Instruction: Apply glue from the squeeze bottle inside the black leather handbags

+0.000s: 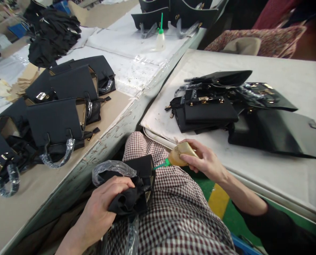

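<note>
Most of the scene's left side is the left desk (117, 108), tan near and white far; across a gap stands the white-covered right desk (277, 171). Checked cloth (181, 212) covers the person's lap, near. Several black bags (54, 120) crowd the left desk, and a dark pile of bags (211, 112) lies on the right desk. One lap bag (139, 164) rests on the cloth. The left hand (107, 194) has its grip clasped on this bag's soft black fabric; the right hand (204, 159) has its grip wrapped round a tilted amber bottle (181, 154). Its green nozzle (160, 165) points left, tip at the bag's right edge; contact is unclear.
</note>
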A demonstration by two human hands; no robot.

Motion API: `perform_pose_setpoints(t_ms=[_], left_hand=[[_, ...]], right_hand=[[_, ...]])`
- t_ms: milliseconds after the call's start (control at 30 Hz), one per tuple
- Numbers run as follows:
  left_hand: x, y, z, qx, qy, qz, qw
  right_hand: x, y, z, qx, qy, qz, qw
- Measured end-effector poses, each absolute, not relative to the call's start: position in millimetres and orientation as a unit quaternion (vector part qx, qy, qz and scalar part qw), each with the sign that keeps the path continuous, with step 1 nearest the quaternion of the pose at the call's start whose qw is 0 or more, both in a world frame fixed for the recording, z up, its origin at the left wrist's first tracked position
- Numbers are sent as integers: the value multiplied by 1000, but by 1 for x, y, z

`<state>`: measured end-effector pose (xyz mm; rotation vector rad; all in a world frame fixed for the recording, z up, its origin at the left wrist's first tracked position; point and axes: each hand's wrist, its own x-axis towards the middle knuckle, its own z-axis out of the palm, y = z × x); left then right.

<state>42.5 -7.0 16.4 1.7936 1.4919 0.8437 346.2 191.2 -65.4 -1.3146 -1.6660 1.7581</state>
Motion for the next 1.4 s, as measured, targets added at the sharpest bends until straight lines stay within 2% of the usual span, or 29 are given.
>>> perform_pose_setpoints(t_ms=[100, 333, 533, 667, 800, 967, 1400], left_hand=[[42, -9, 15, 674, 574, 331, 327], [45, -13, 14, 669, 572, 337, 334], [48, -23, 7, 687, 559, 327, 328], [49, -27, 2, 701, 554, 310, 324], [52, -25, 3, 704, 549, 324, 312], [54, -22, 5, 703, 548, 328, 314], [55, -22, 2, 684, 563, 328, 327]], right_hand=[[347, 188, -63, -473, -580, 637, 186], [339, 187, -58, -490, -670, 539, 143], [337, 188, -59, -485, -688, 522, 138], [340, 186, -57, -488, -645, 576, 117], [345, 183, -53, -486, -575, 645, 133], [347, 179, -55, -495, -556, 652, 142], [353, 160, -43, -394, -461, 780, 150]])
